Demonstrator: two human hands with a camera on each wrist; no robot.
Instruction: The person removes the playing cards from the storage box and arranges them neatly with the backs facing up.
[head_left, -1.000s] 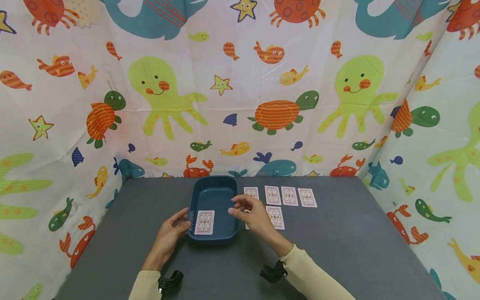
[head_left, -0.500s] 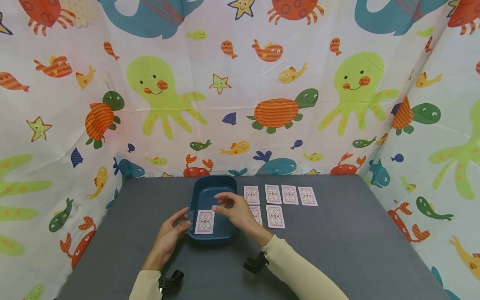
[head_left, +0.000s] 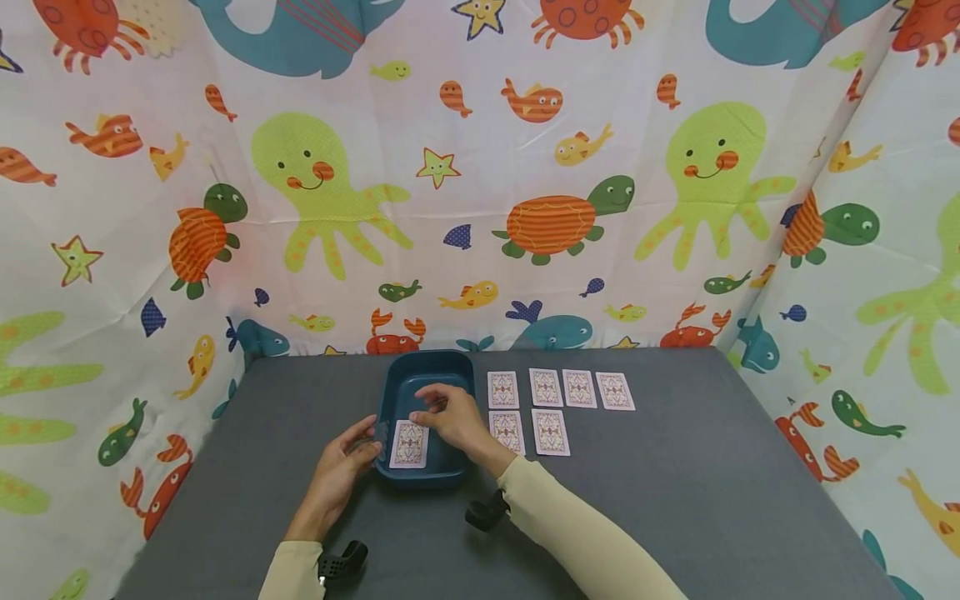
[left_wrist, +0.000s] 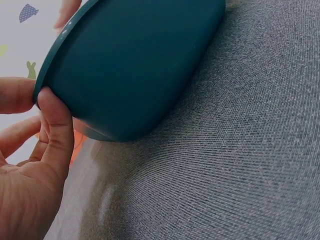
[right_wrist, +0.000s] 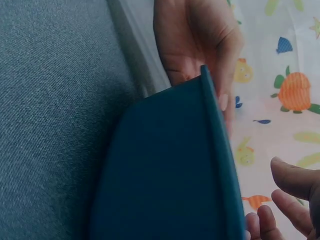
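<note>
Left of the dark teal, round-cornered, smooth-walled tray [head_left: 410, 392], the left hand [head_left: 335, 475] pinches its rim, a grip only the left wrist view makes plain. In the tray's near left part lies a white rectangular card with a reddish pattern [head_left: 408, 445], hidden from both wrist views. Over the tray, the right hand [head_left: 457, 418], cut off in its wrist view, has its thumb and fingers apart, unclenched; whether it touches that card is unclear. Right of the tray lie six matching cards [head_left: 546, 387], one slightly covered by the right wrist

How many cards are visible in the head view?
7: one card in the blue tray, four far cards and two nearer cards on the table. More may be hidden underneath.
</note>
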